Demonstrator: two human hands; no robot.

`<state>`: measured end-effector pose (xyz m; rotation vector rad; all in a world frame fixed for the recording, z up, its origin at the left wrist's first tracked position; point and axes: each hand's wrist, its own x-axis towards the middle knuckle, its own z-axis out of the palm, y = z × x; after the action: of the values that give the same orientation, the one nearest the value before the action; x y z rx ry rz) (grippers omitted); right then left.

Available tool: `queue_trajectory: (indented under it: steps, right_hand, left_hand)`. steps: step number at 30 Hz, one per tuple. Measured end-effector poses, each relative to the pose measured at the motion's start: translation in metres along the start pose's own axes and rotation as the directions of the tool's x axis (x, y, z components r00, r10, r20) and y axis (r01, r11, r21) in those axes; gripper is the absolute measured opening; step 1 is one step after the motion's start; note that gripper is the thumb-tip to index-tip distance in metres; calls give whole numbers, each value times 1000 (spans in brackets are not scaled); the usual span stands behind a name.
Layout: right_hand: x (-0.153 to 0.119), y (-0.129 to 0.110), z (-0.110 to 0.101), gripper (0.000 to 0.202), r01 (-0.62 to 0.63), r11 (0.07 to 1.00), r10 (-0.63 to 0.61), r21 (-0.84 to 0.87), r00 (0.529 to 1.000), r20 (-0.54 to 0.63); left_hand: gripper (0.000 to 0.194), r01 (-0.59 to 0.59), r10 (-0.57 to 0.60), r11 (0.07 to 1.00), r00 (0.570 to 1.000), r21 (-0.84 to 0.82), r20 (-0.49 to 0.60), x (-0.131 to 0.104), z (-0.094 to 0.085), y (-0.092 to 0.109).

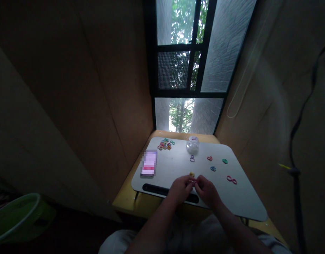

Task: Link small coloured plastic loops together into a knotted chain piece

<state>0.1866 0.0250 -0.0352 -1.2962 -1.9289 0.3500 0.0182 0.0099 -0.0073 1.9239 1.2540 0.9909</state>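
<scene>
My left hand [180, 189] and my right hand [207, 190] meet over the near part of the white lap table [173, 165]. Both have their fingers pinched together, fingertips almost touching, around a small pinkish band [193, 181] that the fingers mostly hide. Just beyond the fingertips lies a yellow looped band [191, 174]. A purple looped band [192, 158] lies farther out. To the right are a red band [209, 158], a blue band [213, 169], a green band [225, 161] and a pink band [231, 180] twisted into a figure eight.
A pile of colourful bands [165, 144] lies at the far left. A clear plastic container [192, 145] stands at the back. The phone [149, 163] lies on the left, and a black slot [154, 189] runs along the near edge. Walls flank the table; a green tub [22, 215] stands lower left.
</scene>
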Motion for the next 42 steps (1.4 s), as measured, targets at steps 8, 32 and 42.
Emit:
queue_trajectory:
  steps: [8,32,42]
  right_hand:
    - [-1,-3,-1,17,-4,1000,5,-9,1000,6]
    - [0,-6,-5,9,53,999,-53,-7,997,60]
    - [-1,-6,-4,12,17,999,-14,-32,997,81]
  left_hand:
    - [22,16,-17,999,999,-37,-28,0,3,-4]
    - [15,67,-59,994,994,86,-95,3,8,-7]
    - [11,19,-13,997,997,73,-71,0,4,-4]
